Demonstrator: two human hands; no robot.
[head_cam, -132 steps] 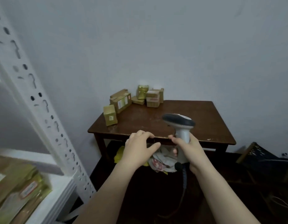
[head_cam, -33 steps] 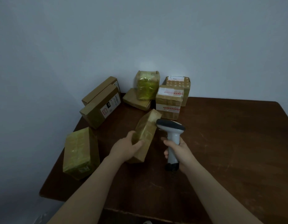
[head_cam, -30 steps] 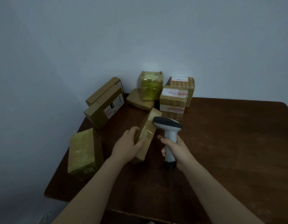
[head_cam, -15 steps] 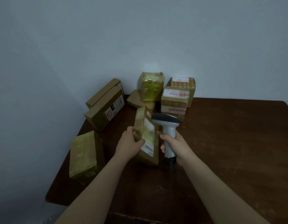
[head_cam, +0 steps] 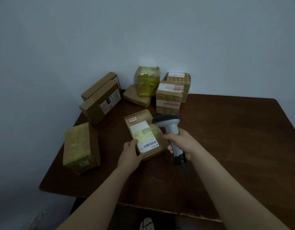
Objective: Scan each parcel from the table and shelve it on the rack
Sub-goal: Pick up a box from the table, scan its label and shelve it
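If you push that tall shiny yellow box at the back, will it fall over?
Probably it would tip: the tall yellow box stands upright on a flat parcel, not the table. Its glossy tape wrap likely feels slippery. Square corners suggest it stays stiff.

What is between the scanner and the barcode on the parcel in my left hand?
Nothing visible. The barcode faces up uncovered on the parcel; the left hand holds its near-left corner, and the scanner in the right hand is beside it.
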